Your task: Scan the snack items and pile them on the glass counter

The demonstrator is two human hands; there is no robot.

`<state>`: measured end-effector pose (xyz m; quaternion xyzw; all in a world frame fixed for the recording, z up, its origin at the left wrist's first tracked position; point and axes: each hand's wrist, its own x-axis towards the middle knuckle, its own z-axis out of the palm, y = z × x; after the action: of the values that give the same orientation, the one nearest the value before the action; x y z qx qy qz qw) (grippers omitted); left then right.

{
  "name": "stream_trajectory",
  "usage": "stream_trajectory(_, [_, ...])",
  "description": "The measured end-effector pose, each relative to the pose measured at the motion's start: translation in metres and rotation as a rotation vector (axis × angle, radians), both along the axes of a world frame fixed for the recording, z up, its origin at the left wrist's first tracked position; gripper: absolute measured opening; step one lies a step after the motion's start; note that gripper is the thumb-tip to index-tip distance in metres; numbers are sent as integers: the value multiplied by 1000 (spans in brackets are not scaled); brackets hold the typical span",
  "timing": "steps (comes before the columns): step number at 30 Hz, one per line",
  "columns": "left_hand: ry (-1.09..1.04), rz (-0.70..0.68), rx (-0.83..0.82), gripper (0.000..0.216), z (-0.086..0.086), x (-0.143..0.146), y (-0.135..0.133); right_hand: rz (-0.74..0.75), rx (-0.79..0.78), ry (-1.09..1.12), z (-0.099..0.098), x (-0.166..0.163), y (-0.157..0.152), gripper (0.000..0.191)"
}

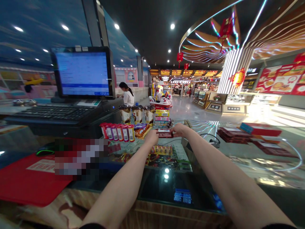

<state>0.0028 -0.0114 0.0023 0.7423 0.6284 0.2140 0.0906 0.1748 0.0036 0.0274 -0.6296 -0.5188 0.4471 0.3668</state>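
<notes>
Both my hands are stretched forward over the glass counter. Between them is a flat dark-red packet (pixel 164 135), like a wrapped chocolate bar, with a pale label. My left hand (pixel 152 137) is closed at its left end and my right hand (pixel 179 129) at its right end; the fingertips are partly hidden. Just behind stands a stack of small coloured boxes (pixel 162 118). Left of my left hand lie snack bars in orange and purple wrappers (pixel 142 129), beside a row of upright tubes (pixel 119 132). Several lidded cups (pixel 137 114) stand behind them.
A monitor (pixel 83 73) and keyboard (pixel 52 111) stand at the left, near a red mat (pixel 28 181). On the right are stacked dark-red packets (pixel 233 135), a red box (pixel 265 129) and a black cable (pixel 212 140). A person (pixel 128 95) is beyond the counter.
</notes>
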Motion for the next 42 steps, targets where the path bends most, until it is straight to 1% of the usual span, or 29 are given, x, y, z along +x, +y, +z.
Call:
stream_trajectory(3, [-92,-26,21,33,0,0,1,-7,-44,42,2,2,-5,17])
stream_trajectory(6, [-219,-42,47,33,-4,0,6,-22,-68,69,5,6,-8,13])
stream_trajectory(10, [-525,-80,66,37,-11,3,15,-47,-62,99,12,14,-10,12])
stream_trajectory(14, [-908,-111,10,44,-14,13,17,-62,-34,129,19,27,-15,13])
stream_trajectory(16, [-1060,-114,-26,48,-14,19,18,-65,-6,150,21,34,-20,13])
stream_trajectory(19, [-1211,-77,-39,52,-15,29,24,-48,38,193,24,45,-29,15])
stream_trajectory(23, [-1347,-56,-66,60,-17,44,37,-42,85,233,26,59,-37,21])
stream_trajectory(26, [-1391,-65,-144,59,-16,52,43,-44,118,259,28,71,-40,24])
stream_trajectory(30, [-1311,-215,-229,46,-9,64,42,-24,142,301,27,86,-45,28])
stream_trajectory(32, [-1256,-272,-224,47,-5,72,39,-27,155,305,25,93,-48,27])
stream_trajectory(36, [-1181,-273,-149,59,-1,93,30,-75,188,334,19,107,-52,24])
stream_trajectory(38, [-1155,-271,-143,60,-2,104,27,-101,205,355,14,115,-53,24])
stream_trajectory(42, [-1119,-338,-144,58,-9,120,24,-127,224,334,3,132,-53,24])
